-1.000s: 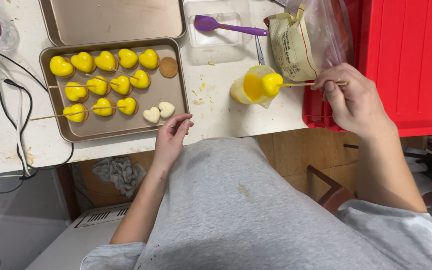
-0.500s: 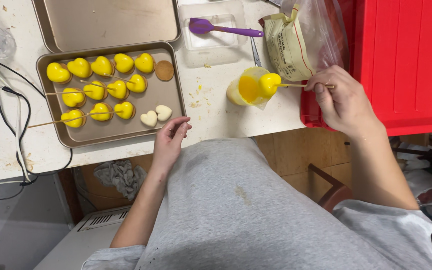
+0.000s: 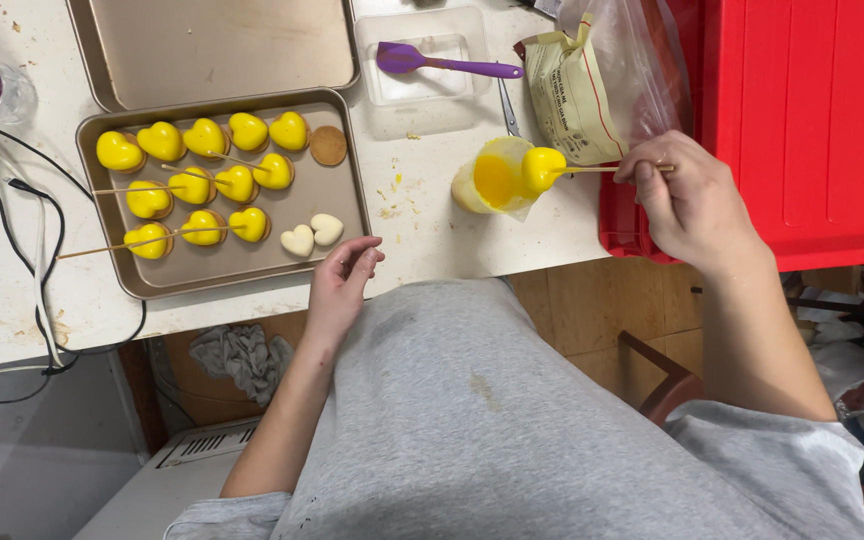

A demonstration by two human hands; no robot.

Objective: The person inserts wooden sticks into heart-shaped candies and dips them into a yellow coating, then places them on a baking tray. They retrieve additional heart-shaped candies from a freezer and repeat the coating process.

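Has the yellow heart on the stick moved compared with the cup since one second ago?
No. The yellow heart, held by the right hand, stays at the rim of the cup, as before.

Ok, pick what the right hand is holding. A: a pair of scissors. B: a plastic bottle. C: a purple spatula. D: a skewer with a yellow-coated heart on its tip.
D: the right hand pinches a thin skewer whose yellow heart hangs over the cup of yellow coating.
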